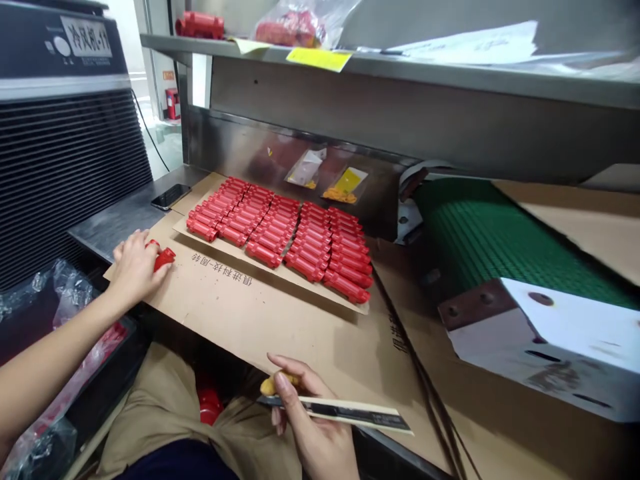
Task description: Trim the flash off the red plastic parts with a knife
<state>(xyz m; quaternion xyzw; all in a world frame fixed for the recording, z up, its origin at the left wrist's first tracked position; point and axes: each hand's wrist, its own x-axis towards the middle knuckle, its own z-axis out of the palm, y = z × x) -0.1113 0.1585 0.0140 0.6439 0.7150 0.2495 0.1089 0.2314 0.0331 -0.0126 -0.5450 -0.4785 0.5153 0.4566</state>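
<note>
My left hand is at the left edge of the cardboard sheet, its fingers closed over a red plastic tubular part; the palm side is hidden. In my right hand, near the front edge, is a utility knife with a pale and black handle, its blade end pointing left. A yellow cover shows at a fingertip of that hand. Several rows of similar red tubular parts lie side by side on a cardboard piece beyond both hands.
A phone lies at the back left. Two small plastic bags with yellow pieces rest behind the rows. On the right stands a green conveyor belt with a metal end plate. A shelf spans above. A plastic-lined bin sits lower left.
</note>
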